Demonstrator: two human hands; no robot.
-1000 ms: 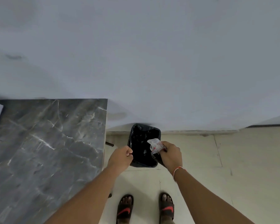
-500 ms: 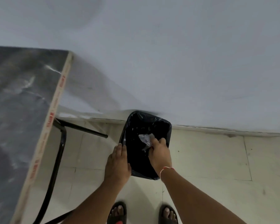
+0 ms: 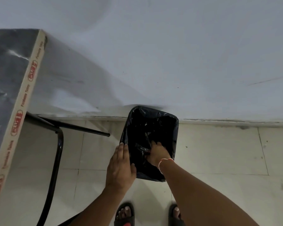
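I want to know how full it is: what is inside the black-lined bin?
The right hand reaches into the bin among crumpled black liner. Its fingertips are buried in the folds, so whatever lies beneath is hidden.

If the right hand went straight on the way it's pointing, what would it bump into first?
Most likely the black bin bag. The right hand points down into the bin, and the bag's crumpled folds lie right in front of it. How far down the bottom is can't be seen.
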